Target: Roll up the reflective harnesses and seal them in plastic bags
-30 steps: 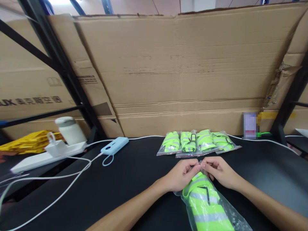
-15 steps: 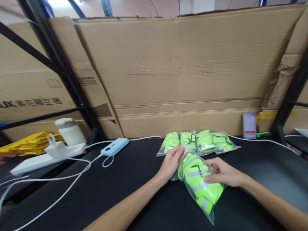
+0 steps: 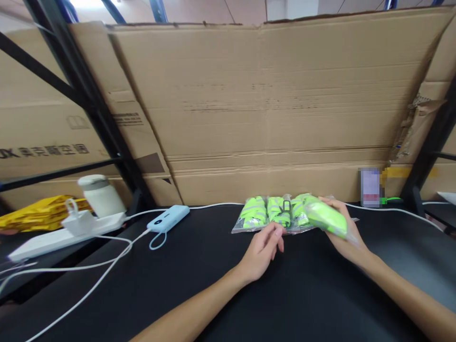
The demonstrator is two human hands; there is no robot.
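Note:
My right hand (image 3: 344, 232) is closed round a clear plastic bag of neon-green reflective straps (image 3: 326, 217), somewhat blurred by motion. It is held over the right end of a row of similar bags and hides part of that end. In the row, a left bag (image 3: 253, 212), a bag with a black buckle (image 3: 280, 211) and another bag (image 3: 299, 209) lie side by side. My left hand (image 3: 263, 249) is just in front of the row, its fingers loosely curled and somewhat apart, with nothing visible in them.
A light-blue power bank (image 3: 169, 218) with a white cable lies on the black table (image 3: 213, 275). Left of it are a white power strip (image 3: 42, 242), a pale bottle (image 3: 101, 194) and yellow packets (image 3: 42, 212). A cardboard wall (image 3: 263, 104) stands behind; a blurred-out card (image 3: 370, 187) leans at right.
My left hand has let go of the bag and come slightly down. My right hand has carried the bag up and away, over the row's right end, and turned it.

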